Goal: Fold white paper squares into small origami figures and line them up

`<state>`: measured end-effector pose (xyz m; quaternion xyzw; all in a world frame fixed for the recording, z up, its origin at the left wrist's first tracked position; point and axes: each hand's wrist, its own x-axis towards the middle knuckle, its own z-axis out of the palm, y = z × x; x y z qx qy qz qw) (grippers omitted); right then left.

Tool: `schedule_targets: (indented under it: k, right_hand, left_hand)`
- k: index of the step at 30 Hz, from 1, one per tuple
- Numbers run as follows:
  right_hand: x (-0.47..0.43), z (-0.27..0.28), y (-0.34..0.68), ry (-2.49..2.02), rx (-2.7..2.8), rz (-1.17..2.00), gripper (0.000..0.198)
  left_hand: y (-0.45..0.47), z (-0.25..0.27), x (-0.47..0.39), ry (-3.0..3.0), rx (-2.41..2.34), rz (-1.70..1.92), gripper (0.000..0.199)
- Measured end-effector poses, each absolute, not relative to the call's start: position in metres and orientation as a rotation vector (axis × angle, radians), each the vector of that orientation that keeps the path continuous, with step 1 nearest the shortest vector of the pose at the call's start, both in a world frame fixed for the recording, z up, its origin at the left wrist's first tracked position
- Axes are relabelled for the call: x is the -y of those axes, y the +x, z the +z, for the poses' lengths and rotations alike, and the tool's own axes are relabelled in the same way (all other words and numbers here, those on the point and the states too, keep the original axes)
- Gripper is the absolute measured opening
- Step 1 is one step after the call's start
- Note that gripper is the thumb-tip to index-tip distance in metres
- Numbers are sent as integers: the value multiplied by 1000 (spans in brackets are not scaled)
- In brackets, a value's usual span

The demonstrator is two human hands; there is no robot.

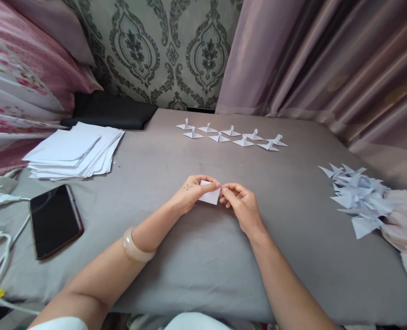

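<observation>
A small folded square of white paper [210, 196] is held just above the grey cloth at the middle of the table. My left hand [197, 190] pinches it from the left, thumb on top and fingers behind. At its upper right corner, the thumb and forefinger of my right hand [239, 201] are pressed together on the paper's edge. The fingertips partly hide that corner. A pale bangle [134, 247] circles my left wrist.
Two rows of folded paper birds [231, 132] stand toward the back. More folded paper pieces [359, 195] lie heaped at right, beside pale cloth [404, 224]. At left are a stack of white sheets [72, 153], a phone [56, 221], white cables [5, 261] and a black folded item [110, 110].
</observation>
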<state>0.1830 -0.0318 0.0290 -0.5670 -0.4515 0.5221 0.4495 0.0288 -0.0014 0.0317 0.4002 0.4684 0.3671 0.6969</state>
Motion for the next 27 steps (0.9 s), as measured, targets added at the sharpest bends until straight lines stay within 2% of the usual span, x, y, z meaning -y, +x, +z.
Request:
schedule_targets:
  k: [15,27]
  right_hand:
    - [33,30,179,-1398,1088,1275,24]
    - [34,34,187,-1318,1162,1410,27]
  left_hand:
    - [30,38,1,770,-1047,752,21]
    - [30,41,0,773,-1027,732,16]
